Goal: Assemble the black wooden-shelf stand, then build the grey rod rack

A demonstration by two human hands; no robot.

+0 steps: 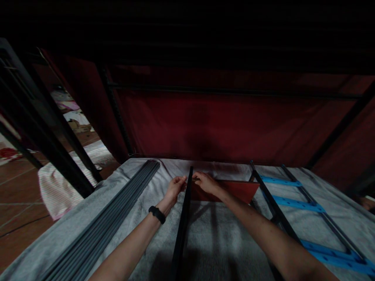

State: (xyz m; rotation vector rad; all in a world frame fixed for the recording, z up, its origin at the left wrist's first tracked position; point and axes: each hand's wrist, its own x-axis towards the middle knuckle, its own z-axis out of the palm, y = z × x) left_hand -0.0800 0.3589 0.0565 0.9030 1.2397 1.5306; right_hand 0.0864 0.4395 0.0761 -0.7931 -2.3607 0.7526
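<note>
Both hands meet at the far end of a long black bar [182, 230] that lies on a grey blanket [216, 249]. The left hand [175, 188] pinches the bar's tip, its grip closed on it. The right hand [206, 182] has its grip closed on a red sheet [234, 190] just right of the bar. Left of the grip lies a bundle of grey rods [111, 222]. To the right lies a black frame with blue rungs [295, 203].

A home bedroom: grey bedding [211, 249], laundry [52, 191] (floor tiled).
</note>
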